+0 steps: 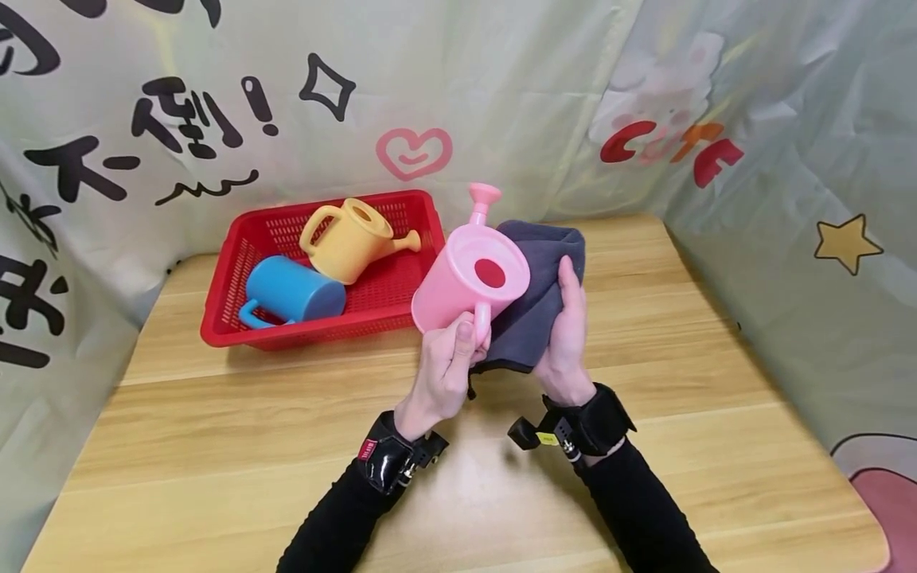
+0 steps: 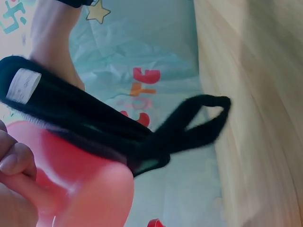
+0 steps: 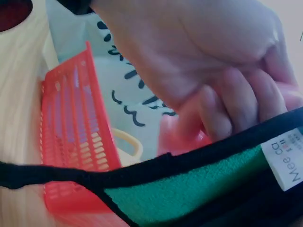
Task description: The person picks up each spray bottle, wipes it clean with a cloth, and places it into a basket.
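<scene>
My left hand [image 1: 444,370] grips the handle of a pink watering can [image 1: 447,286], which is held tilted above the table with its spout pointing away. Curled fingers [image 3: 236,101] around the handle show in the right wrist view. A dark grey cloth [image 1: 526,326] lies against the can's right side. My right hand [image 1: 566,342] holds this cloth from the right, one digit stretched along it and the others hidden. Close up, the cloth [image 3: 189,184] has a green underside, black edging, a white label [image 3: 288,158] and a hanging loop [image 2: 208,130].
A red perforated basket [image 1: 401,314] stands at the back left of the wooden table [image 1: 286,446]. Inside are a yellow watering can [image 1: 347,247] and a blue one [image 1: 290,288] on its side. A printed curtain [image 1: 501,95] hangs behind and at the sides.
</scene>
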The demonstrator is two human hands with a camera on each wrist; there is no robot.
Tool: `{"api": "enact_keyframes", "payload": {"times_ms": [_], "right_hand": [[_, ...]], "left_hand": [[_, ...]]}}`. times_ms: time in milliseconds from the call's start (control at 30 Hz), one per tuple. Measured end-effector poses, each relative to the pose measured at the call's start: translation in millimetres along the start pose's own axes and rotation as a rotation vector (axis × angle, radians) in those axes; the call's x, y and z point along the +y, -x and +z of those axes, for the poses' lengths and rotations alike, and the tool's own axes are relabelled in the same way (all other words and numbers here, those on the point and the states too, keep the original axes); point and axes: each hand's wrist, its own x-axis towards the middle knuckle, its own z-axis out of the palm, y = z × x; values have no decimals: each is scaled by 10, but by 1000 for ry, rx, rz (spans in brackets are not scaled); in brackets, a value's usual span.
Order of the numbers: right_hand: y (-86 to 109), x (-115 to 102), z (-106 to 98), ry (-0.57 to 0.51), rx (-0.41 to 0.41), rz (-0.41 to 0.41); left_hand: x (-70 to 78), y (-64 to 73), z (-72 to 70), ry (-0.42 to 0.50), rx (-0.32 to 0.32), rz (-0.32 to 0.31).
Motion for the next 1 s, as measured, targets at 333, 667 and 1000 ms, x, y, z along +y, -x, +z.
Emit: {"api": "enact_keyframes", "payload": {"times_ms": [333,667,1000], "right_hand": [[7,174,-22,64,-28,-21],[36,355,-24,134,-3,33],[47,68,6,85,-29,-42]], "left_hand": [[29,5,7,54,6,77],[44,-23,-43,74,61,74],[14,-63,-113,59,81,63]]}}
